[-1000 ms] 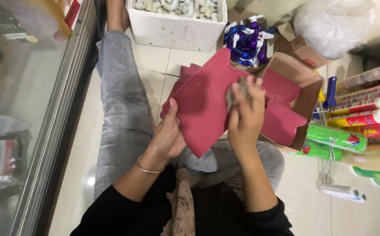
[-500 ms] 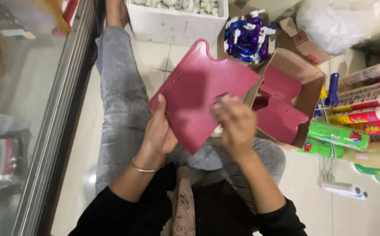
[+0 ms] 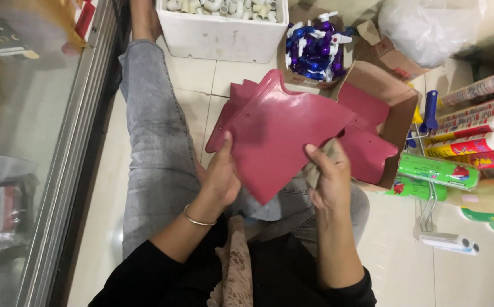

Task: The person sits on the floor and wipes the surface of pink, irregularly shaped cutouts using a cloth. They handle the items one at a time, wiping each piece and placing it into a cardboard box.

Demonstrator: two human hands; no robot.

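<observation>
Since half a second ago I've tilted the red plastic sheet (image 3: 275, 133) lower over my lap. My left hand (image 3: 221, 179) has its grip clamped on the sheet's left edge; my right hand (image 3: 327, 176) pinches its right edge beside the cardboard box (image 3: 401, 108).

A pale tiled floor (image 3: 195, 74) carries a white foam box of small white fittings (image 3: 221, 25), an open brown cardboard box holding dark red plastic sheets (image 3: 392, 113), a smaller carton of blue and purple spray nozzles (image 3: 315, 48), and green rolled packs (image 3: 437, 170)
</observation>
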